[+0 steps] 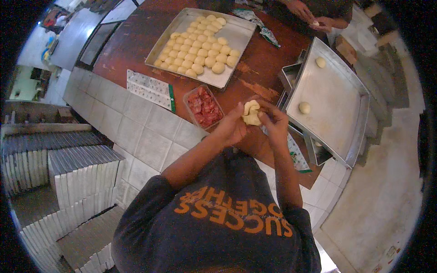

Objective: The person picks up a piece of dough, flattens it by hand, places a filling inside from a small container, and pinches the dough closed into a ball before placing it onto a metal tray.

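A piece of pale dough (252, 113), folded and uneven, is held between my two hands above the edge of the brown table. My left hand (235, 123) grips its left side, and the fingers of my right hand (274, 117) pinch its right side. Just left of my hands stands a clear plastic tub of red chopped filling (205, 107). Beyond it, a square metal tray (235, 30) bears many round dough balls (193, 51). To the right, another metal tray (336, 105) holds two dough balls (304, 108), set apart from each other.
A patterned plastic bag (150, 89) lies left of the tub; others lie at the far side and under my right forearm. More metal trays (290, 73) sit beneath the right tray. Across the table, another person's hands (315, 20) hold a small pale piece. Stacked trays (85, 170) stand lower left.
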Action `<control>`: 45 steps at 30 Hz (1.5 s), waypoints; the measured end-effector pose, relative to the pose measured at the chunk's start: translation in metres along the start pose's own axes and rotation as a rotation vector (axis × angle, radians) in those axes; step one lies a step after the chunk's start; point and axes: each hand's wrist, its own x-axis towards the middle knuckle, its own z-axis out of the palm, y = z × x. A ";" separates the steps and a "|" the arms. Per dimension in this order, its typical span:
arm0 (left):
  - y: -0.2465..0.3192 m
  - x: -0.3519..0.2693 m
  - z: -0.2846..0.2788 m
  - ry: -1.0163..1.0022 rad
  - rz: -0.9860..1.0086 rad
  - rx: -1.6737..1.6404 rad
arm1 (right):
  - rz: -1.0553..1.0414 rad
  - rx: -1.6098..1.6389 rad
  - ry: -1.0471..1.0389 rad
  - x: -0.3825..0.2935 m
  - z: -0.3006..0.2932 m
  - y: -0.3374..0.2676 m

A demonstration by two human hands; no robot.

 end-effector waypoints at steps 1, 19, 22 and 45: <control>0.000 0.001 -0.001 0.030 0.008 -0.004 | -0.185 -0.176 -0.033 -0.002 0.002 0.000; -0.017 0.001 0.002 0.348 0.131 0.229 | -0.526 -0.582 0.216 -0.013 0.023 0.006; -0.018 0.000 0.001 0.256 0.111 0.400 | -0.338 -0.357 0.269 -0.017 0.024 0.006; -0.006 -0.011 0.002 0.420 0.076 0.115 | -0.796 -0.825 0.052 -0.007 0.030 0.019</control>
